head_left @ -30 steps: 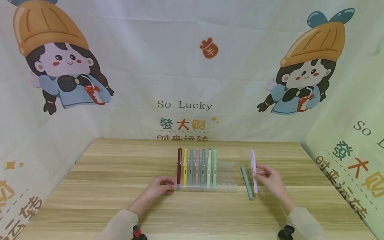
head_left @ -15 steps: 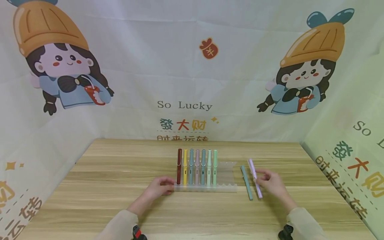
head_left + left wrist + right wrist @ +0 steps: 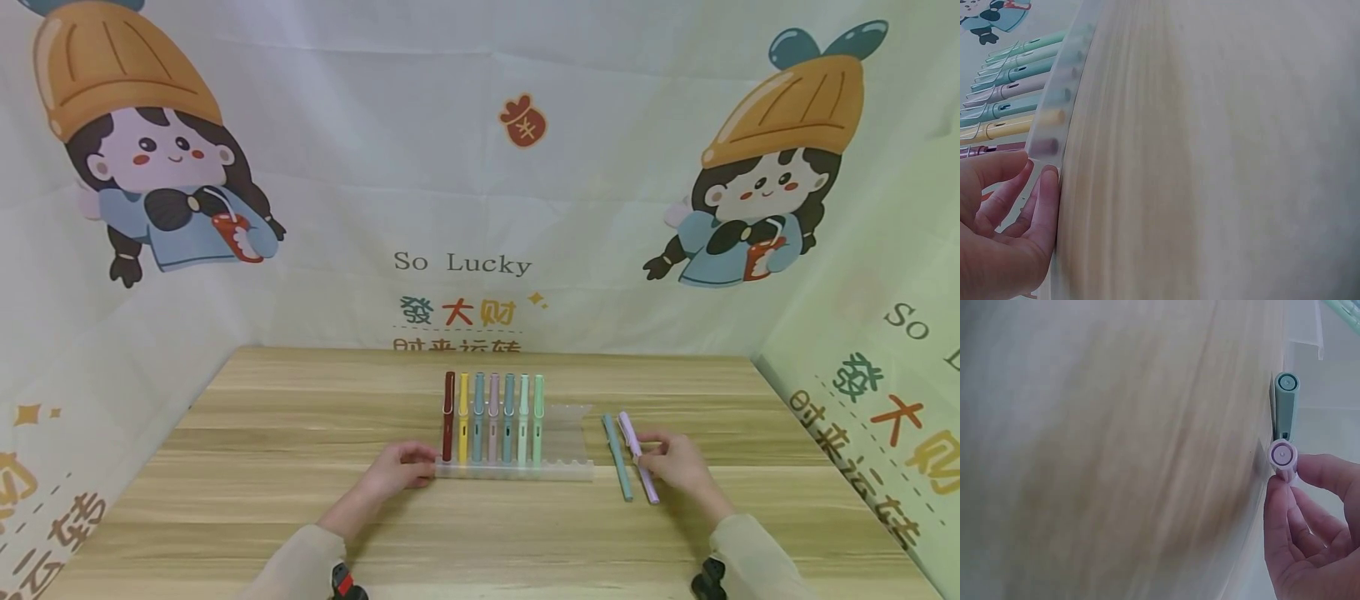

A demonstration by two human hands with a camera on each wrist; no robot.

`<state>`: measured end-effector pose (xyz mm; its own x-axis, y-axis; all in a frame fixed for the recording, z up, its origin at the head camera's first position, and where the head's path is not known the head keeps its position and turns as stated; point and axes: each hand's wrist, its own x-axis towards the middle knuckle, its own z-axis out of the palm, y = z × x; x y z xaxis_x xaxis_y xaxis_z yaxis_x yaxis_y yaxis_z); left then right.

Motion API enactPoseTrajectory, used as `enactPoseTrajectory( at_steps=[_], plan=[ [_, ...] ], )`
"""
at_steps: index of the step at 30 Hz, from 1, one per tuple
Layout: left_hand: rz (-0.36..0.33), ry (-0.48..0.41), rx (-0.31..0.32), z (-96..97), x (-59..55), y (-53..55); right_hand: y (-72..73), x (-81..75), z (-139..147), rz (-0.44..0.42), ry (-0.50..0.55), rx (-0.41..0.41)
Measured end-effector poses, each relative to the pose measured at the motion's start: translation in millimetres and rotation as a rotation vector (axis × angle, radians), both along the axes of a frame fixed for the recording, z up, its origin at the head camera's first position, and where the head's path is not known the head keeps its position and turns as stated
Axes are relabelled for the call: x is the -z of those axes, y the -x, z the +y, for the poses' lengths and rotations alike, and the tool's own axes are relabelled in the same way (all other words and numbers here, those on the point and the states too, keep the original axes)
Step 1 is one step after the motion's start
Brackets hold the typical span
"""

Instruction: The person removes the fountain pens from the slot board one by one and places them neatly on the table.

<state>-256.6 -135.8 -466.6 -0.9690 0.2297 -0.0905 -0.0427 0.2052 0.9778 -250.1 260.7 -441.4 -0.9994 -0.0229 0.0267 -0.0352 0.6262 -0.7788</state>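
My left hand (image 3: 402,467) pinches the left end of a clear plastic pen rack (image 3: 517,472). In the left wrist view the thumb and fingertips are right at the rack's corner (image 3: 1041,147). Several capped pens stand side by side in the rack, from a dark red pen (image 3: 448,417) to a light green pen (image 3: 537,421). To the right, my right hand (image 3: 681,461) pinches a lilac pen (image 3: 627,427) between thumb and fingers, low over the table. A grey-green pen (image 3: 617,458) lies just left of the lilac one, roughly parallel to it.
The rack's right part shows bare notches (image 3: 570,463). A wood-grain table (image 3: 300,400) runs back to a printed cloth (image 3: 585,275) hanging behind it and along both sides.
My right hand has lowered the lilac pen and tilted it, bringing it alongside the grey-green pen. The left hand and the rack have stayed in place.
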Motion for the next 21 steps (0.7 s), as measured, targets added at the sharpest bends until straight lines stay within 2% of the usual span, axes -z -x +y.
enactPoseTrajectory(
  at_steps=[14, 21],
  plan=[
    [-0.003, 0.002, 0.005, -0.1, 0.6, -0.1, 5.5, 3.4, -2.6, -0.022, -0.048, 0.012],
    [-0.004, -0.001, 0.003, 0.0, -0.3, -0.4, 7.4, 3.8, -7.3, -0.034, -0.031, 0.028]
  ],
)
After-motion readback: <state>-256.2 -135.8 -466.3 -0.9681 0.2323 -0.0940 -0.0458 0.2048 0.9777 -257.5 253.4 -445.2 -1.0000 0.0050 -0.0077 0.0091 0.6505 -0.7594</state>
